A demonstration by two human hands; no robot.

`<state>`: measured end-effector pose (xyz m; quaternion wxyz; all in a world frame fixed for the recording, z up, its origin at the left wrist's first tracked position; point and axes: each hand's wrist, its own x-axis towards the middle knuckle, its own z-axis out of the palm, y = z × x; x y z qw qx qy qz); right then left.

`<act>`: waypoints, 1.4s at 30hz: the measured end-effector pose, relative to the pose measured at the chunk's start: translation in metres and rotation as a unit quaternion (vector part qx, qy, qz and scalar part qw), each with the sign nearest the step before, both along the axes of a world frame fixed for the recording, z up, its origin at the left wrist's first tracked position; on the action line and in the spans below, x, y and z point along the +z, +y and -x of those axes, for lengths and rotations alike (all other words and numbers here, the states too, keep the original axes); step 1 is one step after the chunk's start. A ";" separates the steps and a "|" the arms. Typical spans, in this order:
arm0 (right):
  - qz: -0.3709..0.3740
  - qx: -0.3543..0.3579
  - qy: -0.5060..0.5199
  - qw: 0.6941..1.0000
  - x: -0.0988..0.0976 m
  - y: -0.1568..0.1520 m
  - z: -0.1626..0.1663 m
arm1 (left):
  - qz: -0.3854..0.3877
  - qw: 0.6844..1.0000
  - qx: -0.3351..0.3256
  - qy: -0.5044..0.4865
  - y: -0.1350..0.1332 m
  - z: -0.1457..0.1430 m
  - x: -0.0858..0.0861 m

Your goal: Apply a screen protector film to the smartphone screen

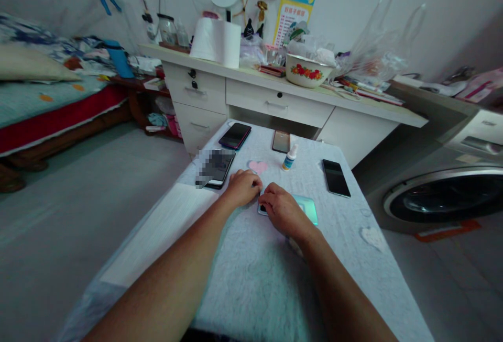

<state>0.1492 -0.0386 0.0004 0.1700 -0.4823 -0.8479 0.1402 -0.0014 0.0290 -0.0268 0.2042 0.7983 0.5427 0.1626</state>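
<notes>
A mint-green phone (309,210) lies back up on the cloth-covered table, its dark camera area at the left end. Over that end rests my right hand (283,209), fingers bunched together and hiding part of the phone. Just left of the phone, my left hand (242,187) is on the cloth with its fingers curled in. Whatever either hand pinches is hidden or too small to name. Beyond the hands stands a small white spray bottle (290,158) with a blue and yellow label.
More phones lie around: a black-screened phone (336,178) at right, a gold phone (281,141) at the back, a dark phone (234,135) and a partly blurred phone (220,168) at left. Behind is a white desk (255,96); a washing machine (444,174) stands at right.
</notes>
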 end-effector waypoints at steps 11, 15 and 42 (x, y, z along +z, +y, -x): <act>0.006 0.034 -0.028 0.999 0.004 -0.005 0.003 | 0.004 1.000 -0.003 -0.006 0.000 0.000 0.000; 0.023 0.045 -0.015 0.999 0.006 -0.006 0.002 | 0.002 1.000 -0.006 -0.012 0.001 0.001 0.000; -0.004 -0.037 0.018 0.999 -0.013 -0.001 0.002 | -0.005 1.000 0.000 -0.008 0.001 0.000 -0.003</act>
